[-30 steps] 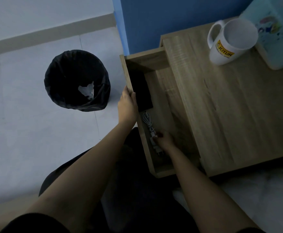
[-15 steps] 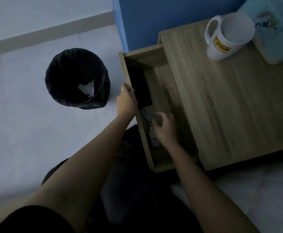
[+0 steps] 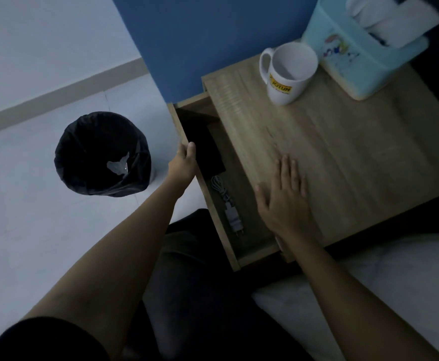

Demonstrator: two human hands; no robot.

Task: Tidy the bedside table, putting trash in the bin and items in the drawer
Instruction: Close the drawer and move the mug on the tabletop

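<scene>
Open light-wood drawer (image 3: 258,252), centre of frame, pulled out from the wood-grain bedside table (image 3: 343,162). Contents: flat black rectangular item (image 3: 208,152) at the upper end; below it a grey charger with coiled cable (image 3: 227,204), plug pins toward the lower end. The two lie near each other; contact cannot be told.

Round bin with black plastic liner (image 3: 101,155), left of frame, on pale floor tiles; one pale crumpled scrap (image 3: 118,166) inside.

Table top, upper right: white ceramic mug with yellow label (image 3: 287,74), upright, interior looks empty; just beside it a pale blue plastic box (image 3: 361,53) holding white tissue.

Left hand (image 3: 184,162): fingers curled over the drawer's left wall, gripping it. Right hand (image 3: 283,194): fingers spread, palm down at the table top's left edge, holding nothing.

Lower right: white bedding (image 3: 395,287).
</scene>
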